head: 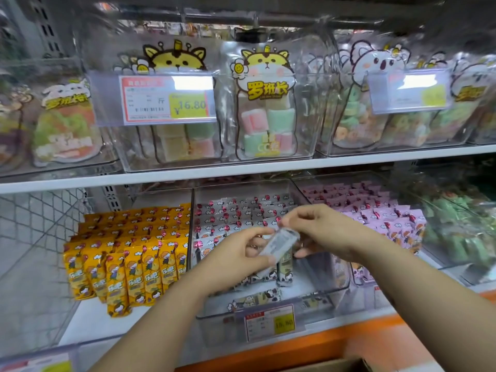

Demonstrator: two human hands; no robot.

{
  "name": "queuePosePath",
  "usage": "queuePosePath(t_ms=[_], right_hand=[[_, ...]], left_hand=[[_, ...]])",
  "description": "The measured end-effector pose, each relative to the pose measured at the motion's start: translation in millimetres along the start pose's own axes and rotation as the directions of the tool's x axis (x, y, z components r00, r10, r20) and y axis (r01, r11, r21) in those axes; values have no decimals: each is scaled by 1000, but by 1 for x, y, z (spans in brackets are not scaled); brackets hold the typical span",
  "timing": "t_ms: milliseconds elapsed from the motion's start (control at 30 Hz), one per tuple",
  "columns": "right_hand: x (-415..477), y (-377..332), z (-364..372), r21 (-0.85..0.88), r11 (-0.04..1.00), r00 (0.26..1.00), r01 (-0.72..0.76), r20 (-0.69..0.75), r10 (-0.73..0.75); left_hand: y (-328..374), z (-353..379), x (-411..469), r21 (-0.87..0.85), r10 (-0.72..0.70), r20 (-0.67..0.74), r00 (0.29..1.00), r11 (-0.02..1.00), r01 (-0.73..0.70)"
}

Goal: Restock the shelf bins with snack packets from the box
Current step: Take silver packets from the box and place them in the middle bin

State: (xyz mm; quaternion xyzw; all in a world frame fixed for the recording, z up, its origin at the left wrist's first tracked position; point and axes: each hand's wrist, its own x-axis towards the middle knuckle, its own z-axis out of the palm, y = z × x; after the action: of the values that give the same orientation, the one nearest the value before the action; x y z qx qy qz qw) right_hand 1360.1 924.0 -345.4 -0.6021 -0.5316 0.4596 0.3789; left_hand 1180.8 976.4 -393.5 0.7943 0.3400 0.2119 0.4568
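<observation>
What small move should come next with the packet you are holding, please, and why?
Probably lower the white packet into the front of the middle bin. The left hand and right hand both pinch it over that bin. The bin's packets seem to match it, and the front looks sparsely filled.

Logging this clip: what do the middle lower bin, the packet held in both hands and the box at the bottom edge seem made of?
The middle lower bin looks like clear rigid plastic, perhaps acrylic: packets show through its glossy walls. The packet seems thin glossy printed film, likely plastic, though blurred. The box appears matte brown cardboard, judging by colour and flap edge.
</observation>
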Motion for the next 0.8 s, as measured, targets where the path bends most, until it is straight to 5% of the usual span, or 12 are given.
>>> queuePosePath(t_ms=[100, 200, 333, 533, 733, 800], right_hand=[[-6, -4, -8, 29, 994, 994, 107, 30, -108], [-8, -3, -17, -160, 967, 980, 197, 39, -193], [-9, 0, -22, -284, 928, 960, 241, -71, -271], [-11, 5, -30, -493, 832, 891, 255, -213, -400], [-19, 21, -43, -456, 864, 868, 213, -317, -381], [-22, 29, -45, -501, 847, 886, 180, -292, -361]], left_hand=[[3, -5, -3, -343, -69, 42, 997, 936, 79], [10, -7, -2, -561, -125, 87, 988, 814, 152], [14, -8, 0, -548, -126, 62, 990, 825, 139], [20, -3, 10, -157, -14, -20, 1000, 988, 11], [25, 4, 30, -515, -83, -325, 942, 851, -102], [26, 8, 36, -477, -75, -395, 916, 869, -134]])
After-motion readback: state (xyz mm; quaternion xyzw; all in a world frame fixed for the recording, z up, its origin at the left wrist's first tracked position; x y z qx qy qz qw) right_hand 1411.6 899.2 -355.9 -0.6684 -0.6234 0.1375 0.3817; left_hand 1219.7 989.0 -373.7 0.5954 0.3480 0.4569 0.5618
